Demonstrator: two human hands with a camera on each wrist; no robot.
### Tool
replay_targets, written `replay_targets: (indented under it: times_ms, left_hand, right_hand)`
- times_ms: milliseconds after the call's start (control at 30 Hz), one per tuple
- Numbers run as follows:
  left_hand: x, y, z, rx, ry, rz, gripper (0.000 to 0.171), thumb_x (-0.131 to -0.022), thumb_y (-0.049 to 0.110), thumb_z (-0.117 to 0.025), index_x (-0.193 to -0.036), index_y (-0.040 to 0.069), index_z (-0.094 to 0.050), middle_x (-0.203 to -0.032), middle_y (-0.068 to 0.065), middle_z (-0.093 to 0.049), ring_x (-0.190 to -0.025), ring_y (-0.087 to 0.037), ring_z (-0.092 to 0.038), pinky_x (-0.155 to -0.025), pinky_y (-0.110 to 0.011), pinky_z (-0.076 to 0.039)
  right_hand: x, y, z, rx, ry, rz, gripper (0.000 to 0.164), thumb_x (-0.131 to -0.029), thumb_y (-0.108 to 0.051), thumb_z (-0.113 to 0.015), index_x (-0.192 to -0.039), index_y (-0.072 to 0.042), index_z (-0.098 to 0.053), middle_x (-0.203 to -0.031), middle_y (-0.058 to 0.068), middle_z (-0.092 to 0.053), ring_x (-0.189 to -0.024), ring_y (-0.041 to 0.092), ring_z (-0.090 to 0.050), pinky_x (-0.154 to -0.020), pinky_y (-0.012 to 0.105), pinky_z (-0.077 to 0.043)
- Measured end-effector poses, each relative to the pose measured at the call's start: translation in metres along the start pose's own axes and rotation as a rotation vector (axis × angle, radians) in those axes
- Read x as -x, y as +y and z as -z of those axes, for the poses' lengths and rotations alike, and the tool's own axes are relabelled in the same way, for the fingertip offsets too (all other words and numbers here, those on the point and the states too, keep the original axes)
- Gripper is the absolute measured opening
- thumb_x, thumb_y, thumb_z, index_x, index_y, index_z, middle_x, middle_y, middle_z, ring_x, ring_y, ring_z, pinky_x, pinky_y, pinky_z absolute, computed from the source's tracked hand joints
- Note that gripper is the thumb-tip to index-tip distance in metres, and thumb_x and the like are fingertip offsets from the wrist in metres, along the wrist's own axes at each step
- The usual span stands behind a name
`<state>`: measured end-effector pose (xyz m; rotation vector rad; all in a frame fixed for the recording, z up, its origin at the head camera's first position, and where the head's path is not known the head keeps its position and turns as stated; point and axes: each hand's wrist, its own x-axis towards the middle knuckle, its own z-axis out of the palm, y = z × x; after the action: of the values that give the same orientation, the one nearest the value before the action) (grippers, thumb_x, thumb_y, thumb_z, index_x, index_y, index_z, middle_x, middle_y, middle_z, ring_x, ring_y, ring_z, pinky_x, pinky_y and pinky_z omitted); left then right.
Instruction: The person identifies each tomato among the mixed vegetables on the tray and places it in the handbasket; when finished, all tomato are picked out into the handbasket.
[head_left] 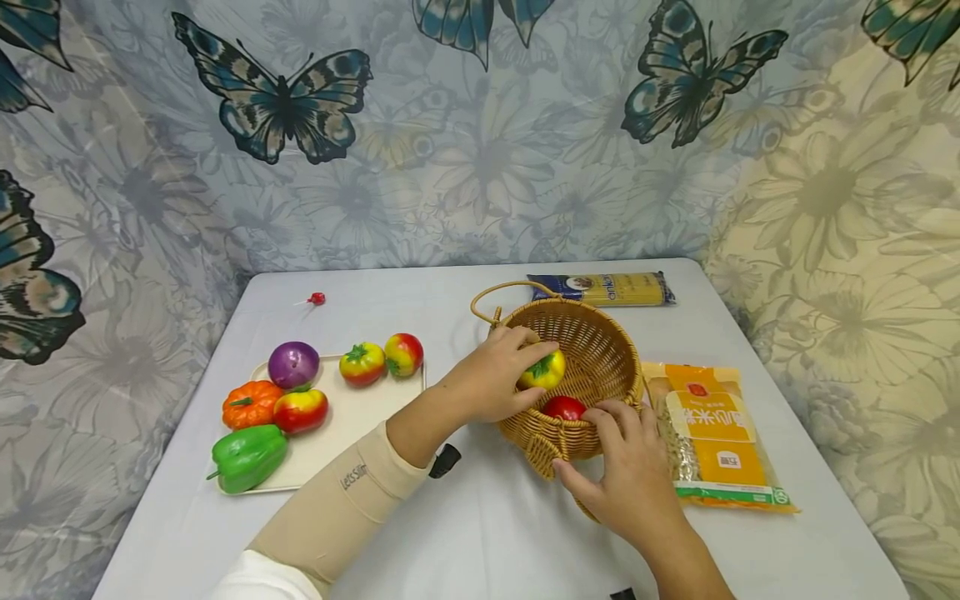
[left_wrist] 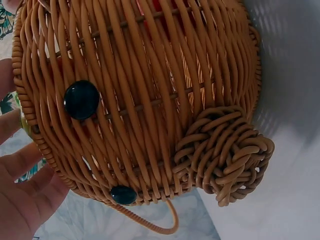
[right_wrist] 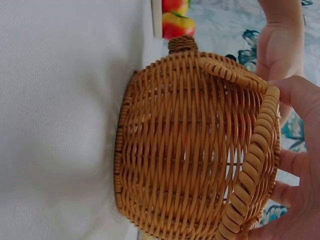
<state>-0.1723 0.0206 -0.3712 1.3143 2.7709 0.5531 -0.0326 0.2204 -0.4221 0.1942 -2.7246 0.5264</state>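
My left hand (head_left: 495,379) grips a yellow vegetable with a green leafy top (head_left: 547,372), like a toy tomato, just inside the left rim of a wicker basket (head_left: 603,346). In the left wrist view, the basket's woven side (left_wrist: 140,145) hides most of this vegetable. With its fingers over the near right rim and its thumb outside, my right hand (head_left: 636,471) holds the basket. A round red item (head_left: 564,407) lies inside, near the front. The right wrist view shows the thumb beside the thick braided handle (right_wrist: 257,145).
On the left, a cream tray (head_left: 360,429) bears a purple vegetable (head_left: 293,365), an orange pumpkin (head_left: 252,404), a green pepper (head_left: 250,458) and several red-yellow ones. A grain bag (head_left: 712,433) lies right of the basket, a pasta packet (head_left: 615,289) behind it. A small red item (head_left: 317,298) lies far left.
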Motion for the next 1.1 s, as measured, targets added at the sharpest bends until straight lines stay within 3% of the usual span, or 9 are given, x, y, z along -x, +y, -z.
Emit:
replay_targets:
  times_ms: [300, 700, 1100]
  left_hand:
    - [0.0, 0.0, -0.002, -0.04, -0.043, 0.003, 0.063, -0.099, 0.042, -0.065, -0.155, 0.023, -0.045, -0.146, -0.005, -0.051, -0.131, -0.026, -0.047, -0.108, -0.04, -0.046]
    - [0.006, -0.004, 0.01, -0.032, 0.016, 0.028, 0.065, -0.097, 0.045, -0.068, -0.154, 0.024, -0.047, -0.155, -0.005, -0.043, -0.142, -0.031, -0.04, -0.117, -0.051, -0.038]
    - [0.029, -0.044, 0.026, 0.003, 0.08, 0.189, 0.063, -0.096, 0.045, -0.068, -0.153, 0.026, -0.049, -0.158, -0.005, -0.04, -0.143, -0.033, -0.035, -0.115, -0.057, -0.037]
  right_hand:
    - [-0.001, 0.0, 0.0, 0.002, 0.022, 0.021, 0.062, -0.073, -0.046, -0.086, -0.116, -0.009, -0.062, -0.128, 0.013, -0.054, -0.124, 0.055, -0.041, -0.087, 0.083, -0.041]
    - [-0.001, 0.0, 0.0, -0.006, 0.009, 0.009, 0.062, -0.073, -0.046, -0.086, -0.116, -0.009, -0.061, -0.129, 0.014, -0.054, -0.128, 0.059, -0.039, -0.094, 0.085, -0.034]
    - [-0.002, 0.0, 0.001, -0.029, 0.008, 0.001, 0.061, -0.072, -0.044, -0.086, -0.115, -0.008, -0.061, -0.128, 0.015, -0.054, -0.132, 0.059, -0.038, -0.098, 0.087, -0.029]
